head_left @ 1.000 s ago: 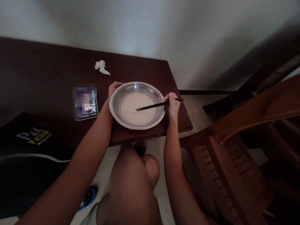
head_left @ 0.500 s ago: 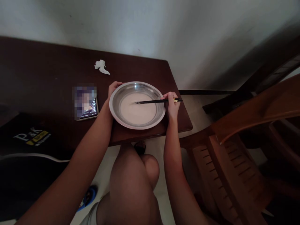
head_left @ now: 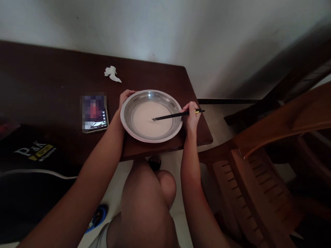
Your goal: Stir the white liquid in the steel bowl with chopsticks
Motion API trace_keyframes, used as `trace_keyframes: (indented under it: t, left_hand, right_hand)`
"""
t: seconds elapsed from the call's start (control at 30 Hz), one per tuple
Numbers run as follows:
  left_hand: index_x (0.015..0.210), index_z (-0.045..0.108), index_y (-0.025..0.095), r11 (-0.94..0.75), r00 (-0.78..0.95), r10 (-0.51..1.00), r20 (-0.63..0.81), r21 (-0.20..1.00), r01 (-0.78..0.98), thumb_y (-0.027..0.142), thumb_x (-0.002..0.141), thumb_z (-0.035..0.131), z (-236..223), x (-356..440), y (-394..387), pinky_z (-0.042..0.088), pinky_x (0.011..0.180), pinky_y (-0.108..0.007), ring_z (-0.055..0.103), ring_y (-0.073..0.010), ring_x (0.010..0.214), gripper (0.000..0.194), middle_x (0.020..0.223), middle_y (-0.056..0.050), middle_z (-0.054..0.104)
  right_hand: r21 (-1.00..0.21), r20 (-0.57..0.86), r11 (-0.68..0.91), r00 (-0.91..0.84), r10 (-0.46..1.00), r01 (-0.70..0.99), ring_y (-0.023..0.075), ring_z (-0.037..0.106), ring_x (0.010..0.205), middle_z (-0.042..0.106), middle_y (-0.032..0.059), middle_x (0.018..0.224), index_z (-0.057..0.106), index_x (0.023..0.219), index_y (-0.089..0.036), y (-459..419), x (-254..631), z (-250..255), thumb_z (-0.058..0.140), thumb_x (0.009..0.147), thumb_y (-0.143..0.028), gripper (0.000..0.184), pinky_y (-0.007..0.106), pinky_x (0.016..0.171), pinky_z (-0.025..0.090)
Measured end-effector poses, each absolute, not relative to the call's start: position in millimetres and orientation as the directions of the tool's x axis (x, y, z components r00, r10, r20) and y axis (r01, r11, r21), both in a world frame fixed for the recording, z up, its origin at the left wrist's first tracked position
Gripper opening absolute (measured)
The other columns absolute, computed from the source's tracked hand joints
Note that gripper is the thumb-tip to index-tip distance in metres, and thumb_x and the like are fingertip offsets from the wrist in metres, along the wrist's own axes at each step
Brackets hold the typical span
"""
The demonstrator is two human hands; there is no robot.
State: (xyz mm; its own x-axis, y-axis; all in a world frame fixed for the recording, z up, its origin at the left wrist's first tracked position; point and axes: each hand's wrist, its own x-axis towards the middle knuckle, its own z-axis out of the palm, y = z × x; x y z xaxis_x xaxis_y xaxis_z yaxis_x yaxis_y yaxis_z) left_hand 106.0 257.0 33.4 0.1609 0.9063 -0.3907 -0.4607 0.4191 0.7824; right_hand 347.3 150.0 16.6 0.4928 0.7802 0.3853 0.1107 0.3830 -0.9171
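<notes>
1. Left hand [head_left: 126, 97] clamps the bowl [head_left: 150, 96] on the worktop [head_left: 77, 72];
2. right hand [head_left: 191, 115], grip closed around chopsticks [head_left: 169, 116], dips them in pale liquid [head_left: 146, 117];
3. a hard stir could slop it over.

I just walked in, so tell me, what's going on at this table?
A seated person's left hand holds the side of a metal bowl of pale liquid on the table. Their right hand holds black chopsticks, tips in the liquid. A phone and a crumpled white tissue lie left of the bowl.
</notes>
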Motion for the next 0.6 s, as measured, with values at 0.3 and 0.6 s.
trace_keyframes:
  t: [0.3, 0.6]
  left_hand:
    - [0.073, 0.066, 0.025, 0.411, 0.153, 0.910, -0.385, 0.790, -0.455, 0.024, 0.084, 0.055, 28.9, 105.7, 260.0, 0.058, 0.088, -0.040, 0.074, -0.0287, 0.090, 0.016, 0.061, -0.003, 0.071]
    - [0.071, 0.066, 0.025, 0.374, 0.115, 0.926, -0.360, 0.824, -0.426, 0.023, 0.082, 0.059, 26.4, 105.7, 261.9, 0.060, 0.088, -0.041, 0.075, -0.0293, 0.093, 0.012, 0.064, -0.003, 0.073]
  right_hand:
    - [-0.912, 0.396, 0.383, 0.550, 0.735, 0.146, 0.0086, 0.059, 0.049, 0.057, -0.0076, 0.056, 0.057, 0.066, -0.025, 150.6, 347.5, 17.8, 0.057, 0.089, -0.076, 0.056, 0.028, 0.061, 0.053]
    - [-0.905, 0.408, 0.405, 0.534, 0.741, 0.129, 0.0089, 0.062, 0.052, 0.060, -0.0078, 0.057, 0.060, 0.069, -0.025, 150.2, 347.6, 17.1, 0.061, 0.089, -0.073, 0.052, 0.028, 0.063, 0.053]
